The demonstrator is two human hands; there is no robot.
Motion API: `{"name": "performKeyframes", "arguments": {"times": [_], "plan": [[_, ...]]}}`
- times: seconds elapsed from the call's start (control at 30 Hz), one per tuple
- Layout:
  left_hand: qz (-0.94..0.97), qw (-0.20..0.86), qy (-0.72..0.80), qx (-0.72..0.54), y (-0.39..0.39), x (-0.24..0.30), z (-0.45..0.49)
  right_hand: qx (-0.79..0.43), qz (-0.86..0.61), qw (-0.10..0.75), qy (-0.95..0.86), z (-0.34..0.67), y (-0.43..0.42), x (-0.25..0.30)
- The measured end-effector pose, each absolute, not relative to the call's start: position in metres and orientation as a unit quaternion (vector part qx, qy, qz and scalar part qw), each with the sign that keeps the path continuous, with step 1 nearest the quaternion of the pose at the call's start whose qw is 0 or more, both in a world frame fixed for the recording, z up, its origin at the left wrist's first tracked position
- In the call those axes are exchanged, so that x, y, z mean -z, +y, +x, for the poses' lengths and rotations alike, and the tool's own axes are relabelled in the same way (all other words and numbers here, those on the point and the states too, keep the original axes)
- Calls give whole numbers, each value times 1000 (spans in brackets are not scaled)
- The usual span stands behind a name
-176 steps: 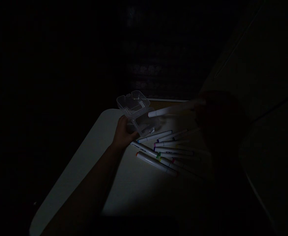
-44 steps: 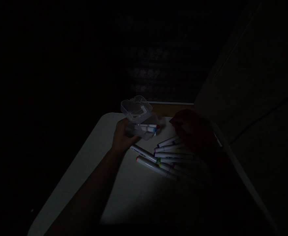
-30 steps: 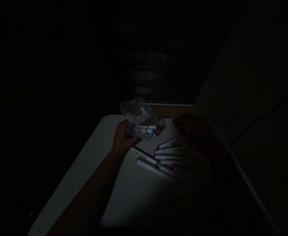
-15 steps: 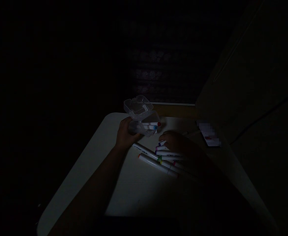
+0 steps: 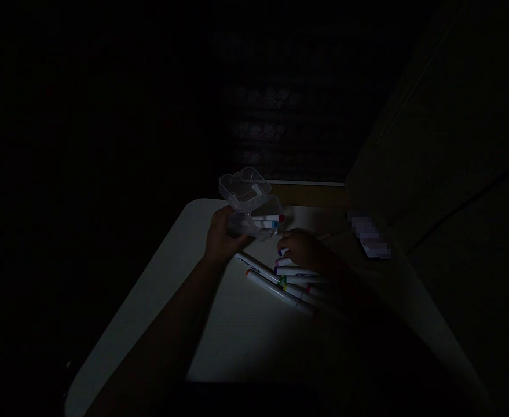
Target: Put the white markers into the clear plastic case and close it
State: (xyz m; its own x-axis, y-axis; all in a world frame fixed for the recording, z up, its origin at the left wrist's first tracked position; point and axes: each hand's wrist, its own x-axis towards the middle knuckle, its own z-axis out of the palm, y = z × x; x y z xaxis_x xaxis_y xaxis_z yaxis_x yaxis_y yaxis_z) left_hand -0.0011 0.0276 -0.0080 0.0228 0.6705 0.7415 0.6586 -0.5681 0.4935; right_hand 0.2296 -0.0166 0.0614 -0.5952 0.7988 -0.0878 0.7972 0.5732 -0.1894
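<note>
My left hand is closed round a clear plastic case that lies on its side, its hinged lid swung up. Inside the case are a red-tipped marker and a blue-tipped marker. To the right, my right hand has its fingers closed on a purple-tipped marker, mostly covered by the hand. Several white markers with coloured ends lie just below, among them an orange-ended marker and one with a green end. My right forearm hides part of the pile.
Everything rests on a pale table with rounded corners. At its right edge lies a phone with a blurred screen. A wall rises along the right side. The surroundings are very dark.
My right hand has shifted slightly left over the purple-tipped marker, its fingers drawn in closer. My left hand and the case stay where they were.
</note>
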Motion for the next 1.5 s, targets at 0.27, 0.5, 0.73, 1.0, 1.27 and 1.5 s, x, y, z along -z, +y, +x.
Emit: {"name": "performKeyframes", "arguments": {"times": [0.27,0.5,0.73,1.0,1.27,1.5], "plan": [[716,5,459,-526,29,7,-1,-79,-492,96,-862,249,-24,-100],[713,13,460,-530,29,6,0,50,-421,314,-849,271,-39,-130],[721,9,461,-517,31,9,-2,186,-389,420,-799,274,-76,-160],[721,13,462,-517,30,7,-2,213,-402,452,-767,267,-95,-166],[724,2,463,-512,30,6,-1,155,-400,455,-781,252,-92,-161],[719,5,466,-515,30,4,0,95,-379,433,-812,251,-83,-152]]}}
